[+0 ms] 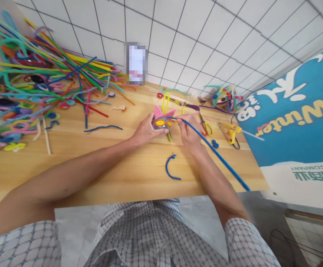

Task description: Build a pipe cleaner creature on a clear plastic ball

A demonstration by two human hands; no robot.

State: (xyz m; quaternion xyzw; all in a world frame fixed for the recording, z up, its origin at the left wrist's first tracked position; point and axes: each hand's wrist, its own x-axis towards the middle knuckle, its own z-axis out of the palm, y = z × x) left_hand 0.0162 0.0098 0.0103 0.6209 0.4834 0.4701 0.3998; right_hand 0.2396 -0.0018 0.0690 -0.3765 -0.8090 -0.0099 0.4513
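Observation:
In the middle of the head view, my left hand (145,130) is closed around a small rounded craft figure (164,123) with pink pointed ears and orange-and-yellow eye rings. A yellow loop (165,102) rises from its top. My right hand (188,133) pinches a long blue pipe cleaner (219,157) close to one end. That end lies against the figure's side or just in front of it; I cannot tell whether it is attached. The other end trails down over my right forearm. Nearer to me on the wood lies a curved blue pipe cleaner piece (167,168).
Many coloured pipe cleaners (67,68) are heaped at the left. Against the tiled wall leans a phone (136,63). Yellow-handled scissors (206,128), a yellow glue gun (232,133) and a bundle of colourful bits (227,99) lie right. A blue sign (297,118) borders the table (108,167).

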